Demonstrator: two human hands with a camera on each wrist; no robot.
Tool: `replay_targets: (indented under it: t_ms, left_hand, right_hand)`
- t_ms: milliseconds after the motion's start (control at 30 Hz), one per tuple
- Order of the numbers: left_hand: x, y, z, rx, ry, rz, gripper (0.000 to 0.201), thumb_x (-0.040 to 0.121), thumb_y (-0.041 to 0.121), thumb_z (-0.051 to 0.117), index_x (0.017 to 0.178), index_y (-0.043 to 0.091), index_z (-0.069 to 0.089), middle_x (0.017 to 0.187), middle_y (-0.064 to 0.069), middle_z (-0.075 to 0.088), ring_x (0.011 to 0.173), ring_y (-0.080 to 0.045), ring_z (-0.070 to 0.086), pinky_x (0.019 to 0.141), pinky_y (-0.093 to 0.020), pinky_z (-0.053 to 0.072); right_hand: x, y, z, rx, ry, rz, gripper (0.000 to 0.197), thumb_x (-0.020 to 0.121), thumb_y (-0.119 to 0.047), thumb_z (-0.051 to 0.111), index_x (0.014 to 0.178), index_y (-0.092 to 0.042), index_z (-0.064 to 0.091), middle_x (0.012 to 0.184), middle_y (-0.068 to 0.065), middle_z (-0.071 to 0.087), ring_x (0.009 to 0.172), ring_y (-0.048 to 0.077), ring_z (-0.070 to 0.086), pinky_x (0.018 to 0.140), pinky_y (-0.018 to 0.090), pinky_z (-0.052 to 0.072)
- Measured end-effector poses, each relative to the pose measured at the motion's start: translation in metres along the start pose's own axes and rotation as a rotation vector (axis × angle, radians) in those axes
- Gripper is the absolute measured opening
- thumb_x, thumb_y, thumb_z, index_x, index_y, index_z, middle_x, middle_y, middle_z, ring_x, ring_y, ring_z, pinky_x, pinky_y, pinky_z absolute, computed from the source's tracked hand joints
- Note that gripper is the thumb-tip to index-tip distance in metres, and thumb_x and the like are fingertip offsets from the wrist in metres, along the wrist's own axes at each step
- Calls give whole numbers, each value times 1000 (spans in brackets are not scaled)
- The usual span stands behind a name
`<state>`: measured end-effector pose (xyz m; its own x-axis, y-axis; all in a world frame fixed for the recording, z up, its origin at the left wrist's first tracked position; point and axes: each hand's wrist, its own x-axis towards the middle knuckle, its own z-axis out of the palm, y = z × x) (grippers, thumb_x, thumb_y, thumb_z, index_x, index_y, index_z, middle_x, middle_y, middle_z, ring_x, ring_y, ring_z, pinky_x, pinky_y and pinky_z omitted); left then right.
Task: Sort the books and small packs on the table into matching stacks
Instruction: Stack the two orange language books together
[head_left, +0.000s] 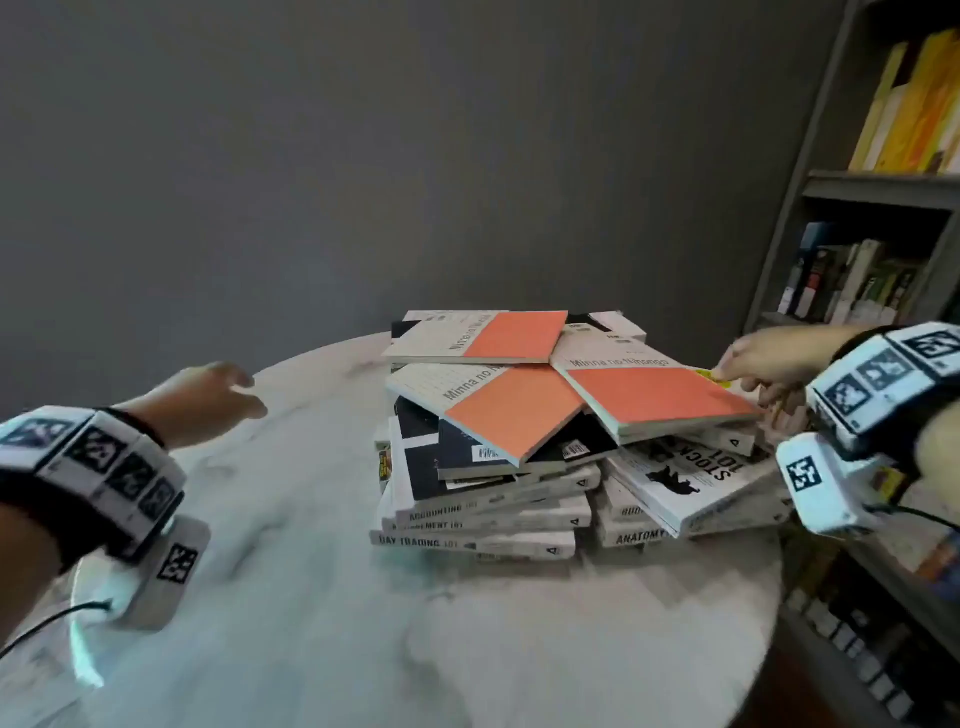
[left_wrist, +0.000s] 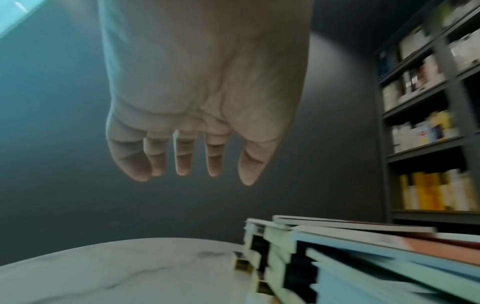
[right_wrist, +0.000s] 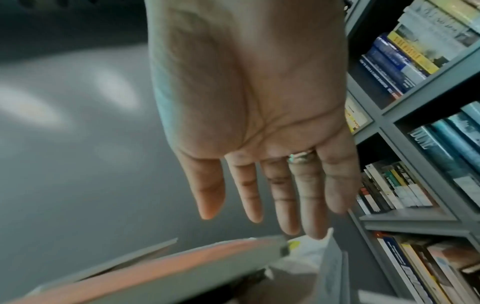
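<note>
Books: a jumbled heap of books lies on the far right part of the round white marble table, reaching the table's right edge.
Top layer: three orange-and-cream "Minna no Nihongo" books fan out over the heap: one at the back, one in front of it toward the table's middle, one on the right, tilted down to the right.
Lower layers: black-and-white "101" books, with spines reading "Accounting 101", "Day Trading 101" and "Anatomy"; a "Stock 101" book leans out to the right beneath the right orange book.
Small packs: a small yellow-and-black pack pokes out at the heap's left side; a yellow item shows at the right orange book's far corner, too blurred to name.
Left hand: left hand hovers above bare tabletop, left of the heap, fingers spread and slightly bent, holding nothing.
Right hand: right hand reaches in from the right of the heap, fingers straight and close together, tips at the yellow item; contact cannot be told.
Surroundings: a grey bookshelf full of books stands right of the table; a dark grey wall lies behind.
</note>
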<state>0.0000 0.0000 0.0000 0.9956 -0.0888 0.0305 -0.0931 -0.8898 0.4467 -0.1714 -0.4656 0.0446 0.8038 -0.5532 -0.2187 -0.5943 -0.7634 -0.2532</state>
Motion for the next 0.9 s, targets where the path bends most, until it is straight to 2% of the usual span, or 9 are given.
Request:
replay_targets:
  t_ms: [100, 200, 267, 333, 433, 500, 600, 700, 900]
  left_hand:
    - [-33, 28, 10, 0, 42, 111, 44, 84, 20, 66, 125, 7, 55, 130, -15, 54, 122, -30, 48, 99, -32, 34]
    - [-65, 53, 24, 11, 1, 165, 44, 84, 26, 66, 125, 14, 55, 133, -9, 52, 123, -25, 47, 102, -32, 34]
    - [-79, 65, 31, 19, -15, 195, 45, 83, 29, 66, 125, 18, 54, 134, -7, 52, 124, -23, 47, 104, -32, 35]
    - [-96, 78, 34, -1, -28, 233, 44, 85, 27, 64, 126, 17, 53, 134, -7, 51, 124, -22, 46, 103, -31, 35]
    - [-113, 95, 35, -28, -45, 278, 44, 87, 26, 62, 128, 16, 51, 133, -6, 52, 123, -20, 47, 98, -27, 34]
    - [-119, 102, 34, -37, -63, 293, 45, 87, 27, 61, 129, 17, 50, 132, -4, 52, 121, -19, 48, 96, -25, 35]
    - [-121, 108, 32, -41, -84, 320, 45, 87, 29, 62, 129, 17, 51, 131, -4, 53, 118, -19, 50, 96, -25, 37]
    - [-124, 112, 29, -68, -123, 346, 43, 87, 28, 60, 127, 16, 52, 129, -3, 55, 115, -19, 52, 97, -27, 39]
    - [-143, 120, 20, -284, -180, 392, 33, 92, 32, 54, 122, 18, 55, 118, 0, 60, 106, -19, 56, 83, -27, 47]
  right_hand:
    - [-3, 1, 13, -54, -10, -21, 42, 98, -36, 45, 125, -5, 52, 117, 12, 56, 95, 21, 55, 66, 23, 45]
    - [-6, 0, 27, -100, 92, -23, 34, 94, -41, 50, 93, -9, 62, 100, 8, 60, 87, 21, 55, 76, 28, 40]
    - [-6, 1, 31, -125, 134, 6, 36, 93, -42, 51, 74, -12, 59, 86, 6, 62, 71, 17, 54, 72, 29, 40]
    - [-9, 2, 34, -31, 173, 32, 32, 90, -39, 57, 78, -9, 63, 75, 6, 61, 63, 16, 52, 67, 29, 41]
    - [-15, 4, 30, 288, 84, 78, 29, 90, -25, 61, 72, -3, 61, 63, 11, 63, 50, 19, 49, 56, 30, 38]
    - [-22, 7, 24, 471, -8, 88, 30, 93, -20, 56, 71, -1, 55, 46, 8, 50, 37, 16, 42, 46, 26, 35]
    - [-42, 9, 10, 894, -65, 73, 22, 93, -11, 47, 74, -1, 49, 48, 4, 37, 28, 9, 34, 31, 15, 31]
    - [-71, 8, -7, 1177, 12, -46, 20, 94, -4, 40, 76, -4, 47, 40, 0, 40, 25, 3, 33, 28, 10, 29]
    - [-135, -8, -25, 1360, 198, -256, 18, 96, -6, 40, 81, -7, 51, 43, -1, 51, 27, 2, 36, 30, 10, 31]
